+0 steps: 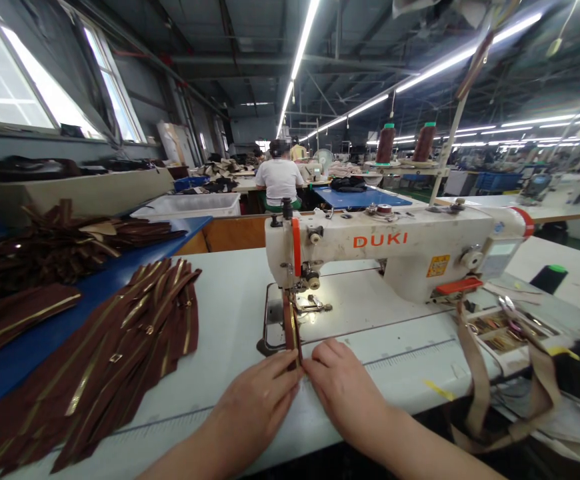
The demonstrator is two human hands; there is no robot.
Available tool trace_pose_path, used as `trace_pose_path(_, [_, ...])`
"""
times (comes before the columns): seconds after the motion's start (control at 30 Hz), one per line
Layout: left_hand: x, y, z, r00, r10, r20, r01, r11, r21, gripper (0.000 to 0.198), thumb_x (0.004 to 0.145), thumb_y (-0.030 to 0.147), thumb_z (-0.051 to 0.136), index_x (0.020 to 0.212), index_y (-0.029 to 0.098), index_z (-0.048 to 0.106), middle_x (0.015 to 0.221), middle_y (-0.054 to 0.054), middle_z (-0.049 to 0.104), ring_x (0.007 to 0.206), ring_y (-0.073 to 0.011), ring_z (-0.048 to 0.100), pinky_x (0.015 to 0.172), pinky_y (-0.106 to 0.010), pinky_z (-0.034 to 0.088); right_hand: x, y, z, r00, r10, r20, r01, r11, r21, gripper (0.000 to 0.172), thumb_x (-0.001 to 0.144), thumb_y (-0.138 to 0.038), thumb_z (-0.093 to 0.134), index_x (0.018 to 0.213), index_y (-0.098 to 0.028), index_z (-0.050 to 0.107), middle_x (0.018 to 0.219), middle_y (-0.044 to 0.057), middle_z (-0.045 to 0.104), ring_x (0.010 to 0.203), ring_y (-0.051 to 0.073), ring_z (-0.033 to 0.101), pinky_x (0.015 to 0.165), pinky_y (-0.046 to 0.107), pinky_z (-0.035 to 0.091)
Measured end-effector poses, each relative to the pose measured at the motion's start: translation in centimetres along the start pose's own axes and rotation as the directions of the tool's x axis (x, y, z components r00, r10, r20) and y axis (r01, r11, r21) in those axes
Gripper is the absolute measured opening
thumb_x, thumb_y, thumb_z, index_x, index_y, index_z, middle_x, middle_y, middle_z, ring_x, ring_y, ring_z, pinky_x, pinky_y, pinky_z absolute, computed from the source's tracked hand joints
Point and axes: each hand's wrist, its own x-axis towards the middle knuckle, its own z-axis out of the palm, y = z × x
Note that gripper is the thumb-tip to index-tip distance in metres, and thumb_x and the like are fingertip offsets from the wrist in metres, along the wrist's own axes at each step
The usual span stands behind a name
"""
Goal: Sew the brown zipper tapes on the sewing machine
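Note:
A brown zipper strip (293, 327) with gold teeth runs from under the presser foot of the white sewing machine (340, 233) toward me. My left hand (265, 387) has its fingers pressed together on the strip's near end, from the left side. From the right, my right hand (337, 373) curls its fingers against the strip's other edge. Both sets of fingertips sit close together, just in front of the metal needle plate. The strip's near end is hidden under my fingers.
Brown zipper strips (135, 327) lie piled at left, with more on a blue table (90, 280). At right are a compartment tray (505, 333), scissors (510, 310), a beige strap (480, 380) and a black thread cone (550, 279). A person (280, 177) sits ahead, facing away.

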Motion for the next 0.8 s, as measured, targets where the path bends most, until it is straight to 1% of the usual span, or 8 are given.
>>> trace_pose_path(0.13, [-0.3,-0.3,0.0,1.0,-0.011,-0.003,0.011,0.999,-0.035,0.032,0.087,0.014,0.042,0.107,0.022,0.065,0.116,-0.007,0.066,0.107,-0.0199,0.063,0.093,-0.034,0.052,-0.1,0.1,-0.1,0.999,-0.043,0.001,0.043,0.998,-0.037,0.005,0.089,-0.017,0.056,0.09,-0.018,0.061,0.087,0.004,0.057,0.087,0.021,0.046,0.077,0.034,0.04])
trace_pose_path(0.3, [-0.8,-0.9,0.7,0.992,-0.121,-0.03,0.118,0.99,-0.07,0.031,0.09,0.019,0.042,0.114,0.021,0.062,0.112,-0.004,0.069,0.102,-0.0182,0.065,0.092,-0.031,0.052,-0.1,0.2,-0.7,0.995,-0.099,0.015,0.1,0.993,-0.066,0.011,0.088,-0.015,0.055,0.099,-0.017,0.06,0.087,0.004,0.056,0.085,0.021,0.046,0.077,0.033,0.039])
trace_pose_path(0.37, [-0.7,-1.0,0.9,0.994,-0.108,-0.028,0.106,0.992,-0.066,0.032,0.088,0.016,0.041,0.112,0.021,0.063,0.112,-0.005,0.069,0.103,-0.0184,0.065,0.093,-0.032,0.051,-0.1,0.3,-0.9,0.992,-0.122,0.032,0.124,0.988,-0.088,0.012,0.088,-0.013,0.056,0.098,-0.016,0.06,0.087,0.005,0.056,0.085,0.021,0.045,0.077,0.034,0.039])
trace_pose_path(0.43, [-0.6,-1.0,0.9,0.997,-0.066,-0.026,0.065,0.996,-0.057,0.034,0.087,0.013,0.04,0.11,0.019,0.063,0.112,-0.007,0.069,0.103,-0.0185,0.065,0.092,-0.032,0.052,0.1,0.4,-1.1,0.989,-0.138,0.043,0.142,0.984,-0.107,0.01,0.087,-0.013,0.056,0.096,-0.016,0.06,0.087,0.005,0.057,0.085,0.021,0.045,0.078,0.034,0.038])
trace_pose_path(0.53, [-0.3,-0.9,1.0,0.999,-0.033,-0.037,0.032,0.999,-0.043,0.033,0.087,0.011,0.039,0.11,0.017,0.062,0.11,-0.008,0.069,0.102,-0.0184,0.065,0.091,-0.032,0.053,0.2,0.7,-1.3,0.988,-0.15,0.042,0.153,0.982,-0.106,0.009,0.088,-0.015,0.055,0.095,-0.016,0.061,0.087,0.004,0.057,0.086,0.021,0.045,0.078,0.034,0.038])
trace_pose_path(0.67, [0.0,-0.7,1.1,0.999,-0.035,-0.034,0.033,0.998,-0.05,0.032,0.088,0.011,0.038,0.11,0.017,0.061,0.108,-0.008,0.068,0.098,-0.0184,0.064,0.088,-0.031,0.054,0.1,1.1,-1.1,0.988,-0.147,0.045,0.15,0.985,-0.084,0.009,0.09,-0.015,0.053,0.095,-0.016,0.061,0.088,0.004,0.057,0.087,0.02,0.045,0.078,0.033,0.038])
trace_pose_path(0.8, [0.4,-0.5,0.9,0.998,-0.059,0.011,0.06,0.993,-0.1,0.032,0.087,0.009,0.037,0.108,0.017,0.061,0.103,-0.008,0.065,0.093,-0.0183,0.063,0.084,-0.032,0.055,0.1,1.2,-1.0,0.987,-0.153,0.045,0.156,0.986,-0.061,0.012,0.092,-0.015,0.05,0.095,-0.016,0.061,0.088,0.005,0.057,0.086,0.02,0.045,0.079,0.033,0.038])
